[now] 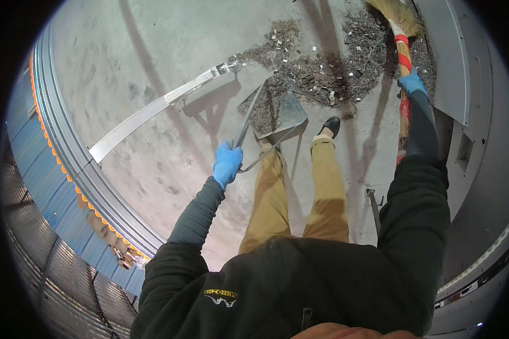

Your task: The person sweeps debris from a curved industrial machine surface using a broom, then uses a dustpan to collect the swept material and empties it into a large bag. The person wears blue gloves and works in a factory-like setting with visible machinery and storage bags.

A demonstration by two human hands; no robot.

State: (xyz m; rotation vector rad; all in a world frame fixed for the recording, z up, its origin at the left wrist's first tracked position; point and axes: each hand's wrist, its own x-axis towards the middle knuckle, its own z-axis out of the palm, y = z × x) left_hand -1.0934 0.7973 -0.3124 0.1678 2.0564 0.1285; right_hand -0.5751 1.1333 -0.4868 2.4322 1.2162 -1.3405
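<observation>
My left hand (227, 163), in a blue glove, is closed round the bent metal handle of a dustpan (289, 113). The pan rests on the floor just ahead of my feet, with dark debris in its left part. My right hand (413, 83), also gloved in blue, grips a straw broom (404, 62) whose handle is wrapped in red bands. The broom's bristles (398, 14) are up at the far right, beside the swept debris. A wide heap of dark shavings with small white bits (328, 73) lies beyond the dustpan and touches its mouth.
A white metal leg (158, 107) with a foot reaches across the floor from a conveyor (90, 169) with orange rollers on the left. Grey machine panels (452, 62) stand close on my right. A thin metal bracket (373, 206) stands by my right leg.
</observation>
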